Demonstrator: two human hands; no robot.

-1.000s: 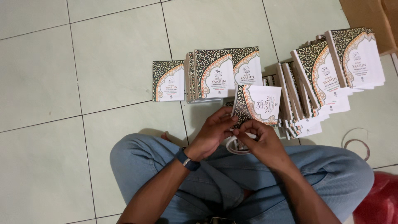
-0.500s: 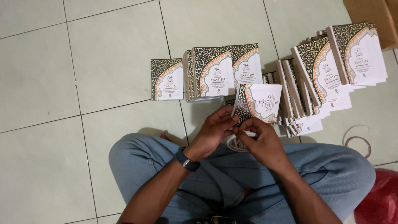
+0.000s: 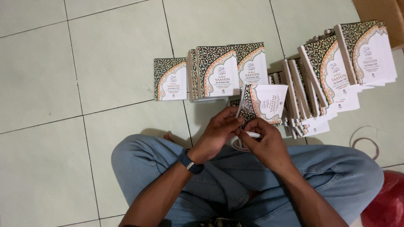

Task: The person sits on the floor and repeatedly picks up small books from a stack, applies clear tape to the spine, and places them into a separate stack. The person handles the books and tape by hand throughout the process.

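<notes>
Two hands meet at centre | left hand point(image 3: 216, 132) and right hand point(image 3: 265, 143) pinch booklet point(image 3: 263, 103) and white tape roll point(image 3: 242, 141) | booklet stacks point(image 3: 219, 71) at 12 and 2 o'clock on tiled floor point(image 3: 84, 84).

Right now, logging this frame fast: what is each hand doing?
Left hand: pinched shut on the booklet.
Right hand: fingers closed on the white tape roll, beside the booklet.

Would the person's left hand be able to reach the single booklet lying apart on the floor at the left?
Probably yes: the single booklet lies flat on bare tile with nothing between, but the left hand is pinching another booklet.
</notes>
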